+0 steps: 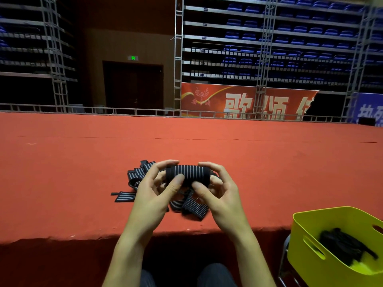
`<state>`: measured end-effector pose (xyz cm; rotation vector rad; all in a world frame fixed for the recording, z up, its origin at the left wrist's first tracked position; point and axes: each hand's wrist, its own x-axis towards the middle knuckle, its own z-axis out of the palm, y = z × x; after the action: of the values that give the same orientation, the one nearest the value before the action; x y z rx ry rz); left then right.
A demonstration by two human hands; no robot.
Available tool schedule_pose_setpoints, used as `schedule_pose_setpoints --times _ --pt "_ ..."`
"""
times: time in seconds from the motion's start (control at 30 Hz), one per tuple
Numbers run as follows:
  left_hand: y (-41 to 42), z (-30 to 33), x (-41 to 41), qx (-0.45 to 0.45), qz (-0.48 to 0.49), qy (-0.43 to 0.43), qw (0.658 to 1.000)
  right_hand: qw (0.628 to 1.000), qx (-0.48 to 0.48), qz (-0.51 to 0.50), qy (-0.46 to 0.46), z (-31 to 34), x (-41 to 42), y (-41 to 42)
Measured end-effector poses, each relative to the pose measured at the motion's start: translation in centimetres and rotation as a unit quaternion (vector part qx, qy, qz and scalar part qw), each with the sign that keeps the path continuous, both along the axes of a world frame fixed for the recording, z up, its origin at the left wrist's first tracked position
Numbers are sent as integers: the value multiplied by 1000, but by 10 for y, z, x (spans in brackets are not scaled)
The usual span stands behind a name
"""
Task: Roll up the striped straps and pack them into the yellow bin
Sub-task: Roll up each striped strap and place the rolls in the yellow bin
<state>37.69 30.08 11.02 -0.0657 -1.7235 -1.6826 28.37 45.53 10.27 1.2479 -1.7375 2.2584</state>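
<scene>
Both hands pinch the black, grey-striped rolled strap (187, 175) end to end, its axis running left-right; the right hand (217, 191) sits nearer the yellow plastic bin (323, 264), down to the right.

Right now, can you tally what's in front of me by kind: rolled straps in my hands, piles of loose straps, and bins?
Rolled black strap with grey stripes, held by the left hand and right hand: 1
Pile of loose striped black straps on the red carpeted stage: 1, single straps too tangled to count
Yellow plastic bin with handle slots, dark contents inside: 1
Total: 3
</scene>
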Motion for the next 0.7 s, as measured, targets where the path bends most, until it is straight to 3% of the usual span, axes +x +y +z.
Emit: schedule_pose_setpoints --times 0.17,0.4,0.7 --pt "-2 3 -4 29 24 -16 999 1000 6 10 12 0 1 0" --pt "-4 -4 -16 -2 44 1 999 999 36 1 4 -6 -4 3" --pt "26 -10 -54 -29 2 26 999 996 16 -86 24 -15 -37 26"
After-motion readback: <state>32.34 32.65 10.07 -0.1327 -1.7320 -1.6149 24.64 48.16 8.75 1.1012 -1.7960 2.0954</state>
